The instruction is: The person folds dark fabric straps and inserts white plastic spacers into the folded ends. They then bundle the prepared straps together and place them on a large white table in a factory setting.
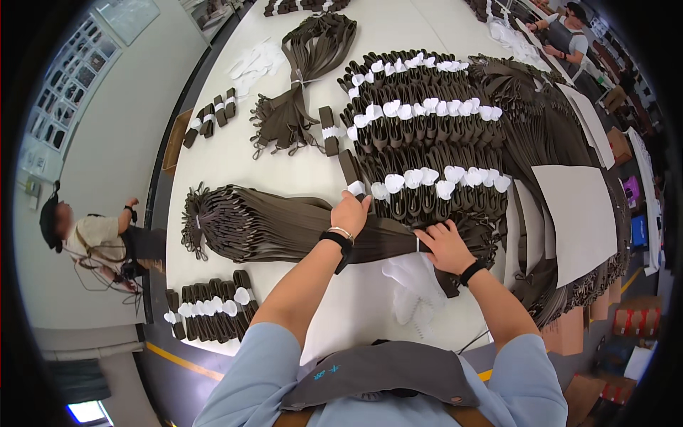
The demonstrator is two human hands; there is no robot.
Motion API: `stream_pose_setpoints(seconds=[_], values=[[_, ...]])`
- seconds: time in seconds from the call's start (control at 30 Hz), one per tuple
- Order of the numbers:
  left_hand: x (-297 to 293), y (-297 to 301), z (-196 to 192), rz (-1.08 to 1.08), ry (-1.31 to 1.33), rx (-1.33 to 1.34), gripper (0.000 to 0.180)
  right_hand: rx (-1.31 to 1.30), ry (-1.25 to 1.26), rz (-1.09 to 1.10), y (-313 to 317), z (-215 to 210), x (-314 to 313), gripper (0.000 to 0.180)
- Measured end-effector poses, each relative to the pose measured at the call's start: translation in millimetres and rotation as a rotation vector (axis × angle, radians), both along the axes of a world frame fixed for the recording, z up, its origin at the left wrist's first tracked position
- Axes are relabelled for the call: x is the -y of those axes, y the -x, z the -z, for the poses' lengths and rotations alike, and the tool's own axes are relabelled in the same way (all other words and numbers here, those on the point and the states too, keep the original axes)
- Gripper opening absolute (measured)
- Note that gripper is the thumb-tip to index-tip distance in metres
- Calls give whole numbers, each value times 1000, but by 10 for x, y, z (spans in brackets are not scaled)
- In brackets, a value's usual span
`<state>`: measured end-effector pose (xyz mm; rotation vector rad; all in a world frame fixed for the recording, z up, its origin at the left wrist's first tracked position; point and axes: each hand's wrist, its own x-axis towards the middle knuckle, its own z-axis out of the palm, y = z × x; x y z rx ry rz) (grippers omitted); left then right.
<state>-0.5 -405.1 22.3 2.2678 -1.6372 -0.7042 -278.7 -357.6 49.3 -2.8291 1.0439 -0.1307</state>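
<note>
My left hand is closed around the lower end of a folded dark brown strap with a white band, at the left edge of the banded rows. Beneath that wrist lies a long bundle of loose dark straps, its looped ends fanned out at the left. My right hand rests on the right part of this bundle beside a thin white tie, fingers spread and holding nothing. Just ahead of both hands stand several rows of folded straps, each wrapped in a white band. White strips lie crumpled below the bundle.
Another tied bundle lies at the far left, near white strips and small folded straps. More banded straps sit at the near left. Cardboard sheets cover straps at right. One person stands left, another far right.
</note>
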Motion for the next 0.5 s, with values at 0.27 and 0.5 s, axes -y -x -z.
stream_pose_setpoints(seconds=[0.27, 0.5], values=[[592, -144, 596, -191, -84, 61, 60, 62, -46, 53, -61, 1, -54, 62], [638, -137, 635, -393, 44, -287, 65, 109, -38, 74, -67, 74, -36, 63]])
